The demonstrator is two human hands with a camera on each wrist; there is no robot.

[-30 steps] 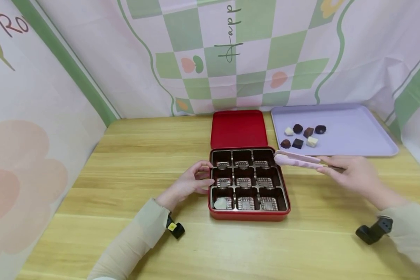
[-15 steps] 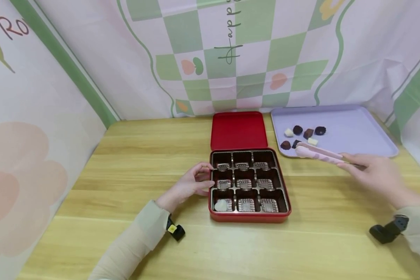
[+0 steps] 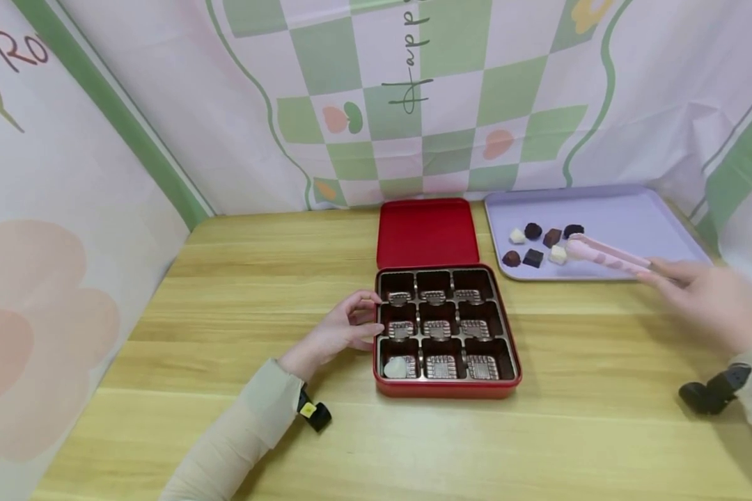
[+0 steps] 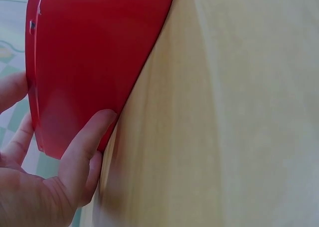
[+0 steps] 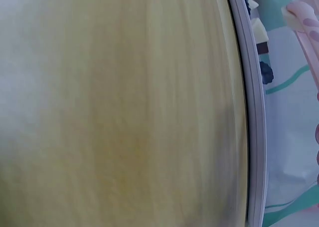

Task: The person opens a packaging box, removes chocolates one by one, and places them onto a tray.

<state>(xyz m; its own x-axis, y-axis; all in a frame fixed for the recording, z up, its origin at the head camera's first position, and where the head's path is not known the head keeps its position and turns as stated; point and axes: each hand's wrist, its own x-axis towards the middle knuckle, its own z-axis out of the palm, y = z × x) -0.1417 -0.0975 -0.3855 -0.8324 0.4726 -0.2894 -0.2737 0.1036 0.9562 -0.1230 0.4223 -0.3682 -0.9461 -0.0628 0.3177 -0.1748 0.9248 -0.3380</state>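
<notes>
My right hand (image 3: pixel 711 296) grips pink tongs (image 3: pixel 611 255) over the lilac tray (image 3: pixel 639 229). Their tips hover beside a white chocolate (image 3: pixel 558 255); whether anything is between them, I cannot tell. More chocolates lie around it, including a dark square (image 3: pixel 533 258), a brown dome (image 3: pixel 511 258) and a dark round cup (image 3: pixel 574 230). My left hand (image 3: pixel 345 323) rests its fingertips against the left side of a red tin (image 3: pixel 448 390). In the left wrist view, the thumb (image 4: pixel 87 142) presses the tin's wall. A white piece (image 3: pixel 395 367) sits in the front left compartment.
The tin's red lid (image 3: pixel 427 233) lies behind it, left of the tray. Brown compartments divide the tin's insert (image 3: pixel 437 325). A patterned cloth (image 3: pixel 326 153) hangs along the back edge of the wooden table (image 3: pixel 269 257).
My right hand has moved right with the tongs, from the tin's back right corner to over the tray. The left hand and the tin stay in place.
</notes>
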